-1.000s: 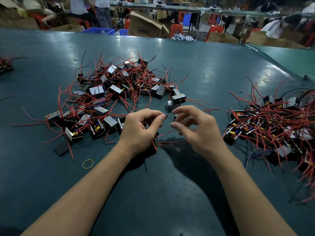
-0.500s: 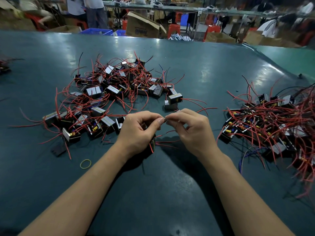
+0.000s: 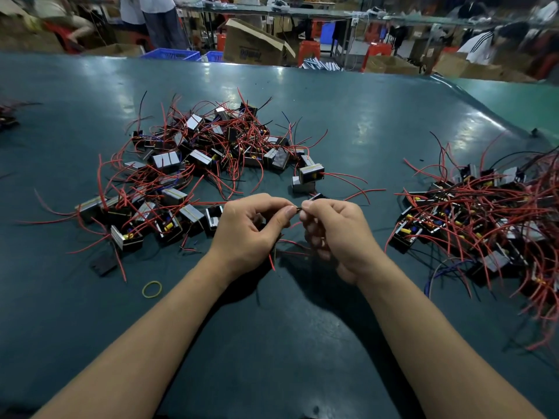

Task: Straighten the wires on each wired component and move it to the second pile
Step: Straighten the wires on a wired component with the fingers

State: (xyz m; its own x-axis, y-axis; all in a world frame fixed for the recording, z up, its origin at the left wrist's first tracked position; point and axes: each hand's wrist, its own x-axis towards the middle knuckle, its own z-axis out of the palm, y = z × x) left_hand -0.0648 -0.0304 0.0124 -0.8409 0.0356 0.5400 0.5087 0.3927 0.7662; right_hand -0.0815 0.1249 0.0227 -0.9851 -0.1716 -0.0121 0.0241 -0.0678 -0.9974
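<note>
A big pile of small black and silver components with red wires lies on the green table at centre left. A second pile of the same wired components spreads at the right edge. My left hand and my right hand meet in front of the first pile. Each pinches the same thin dark wire between thumb and forefinger, the fingertips almost touching. The component on that wire is mostly hidden under my left palm; red wire ends stick out below it.
A yellow rubber band lies on the green table near my left forearm, with a flat black piece beside it. Two loose components sit just beyond my hands. Cardboard boxes, crates and people stand past the table's far edge.
My hands have come together: a second ago they were apart, now both fingertips pinch the wire at one spot. The piles have not moved.
</note>
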